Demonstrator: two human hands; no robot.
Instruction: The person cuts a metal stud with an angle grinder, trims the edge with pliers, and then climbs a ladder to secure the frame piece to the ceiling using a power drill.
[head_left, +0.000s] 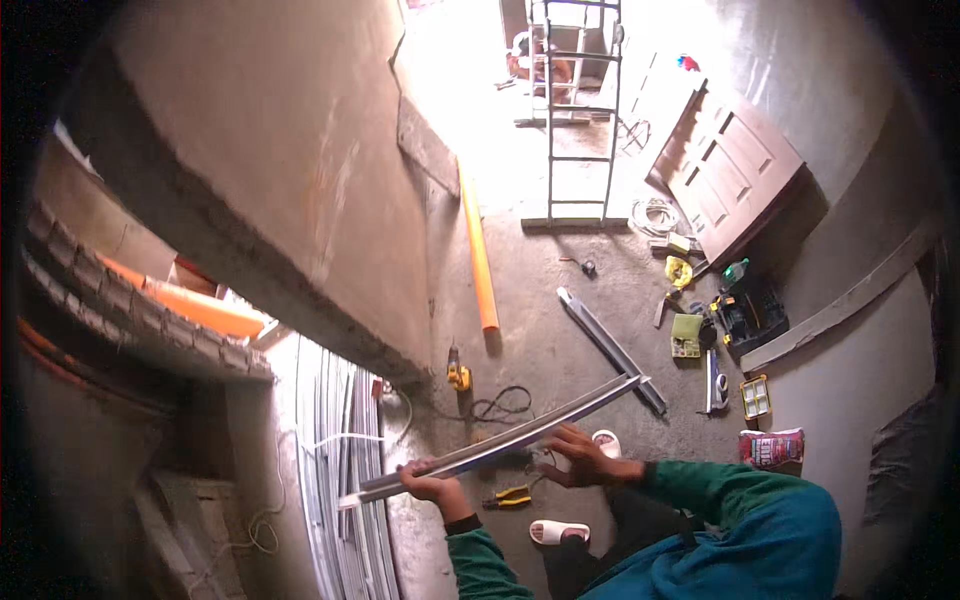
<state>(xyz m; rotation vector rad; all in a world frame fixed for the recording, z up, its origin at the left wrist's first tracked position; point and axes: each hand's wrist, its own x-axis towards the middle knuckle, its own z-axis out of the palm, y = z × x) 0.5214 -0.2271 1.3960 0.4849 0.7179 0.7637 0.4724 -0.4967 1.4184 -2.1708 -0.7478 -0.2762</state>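
Note:
A long grey metal channel [515,436] slants across the space before me, its far end up and to the right. My left hand [436,488] is wrapped round it close to its near left end. Just below the middle of the channel is my right hand [582,458], its fingers apart and bent toward the metal; whether they touch it I cannot tell. Pliers with yellow-and-black handles [508,497] lie on the floor between my hands. Beyond the channel stands a yellow drill [458,371], with a black cord [503,402] curled beside it.
Metal profiles [345,420] lie bundled at left by a wall. Another channel [608,348] and an orange pipe [478,262] lie ahead. A ladder [581,158] stands farther off, with a person [540,70] behind it. At right are a panelled door [728,165], a black toolbox [752,318] and a red bag [772,447].

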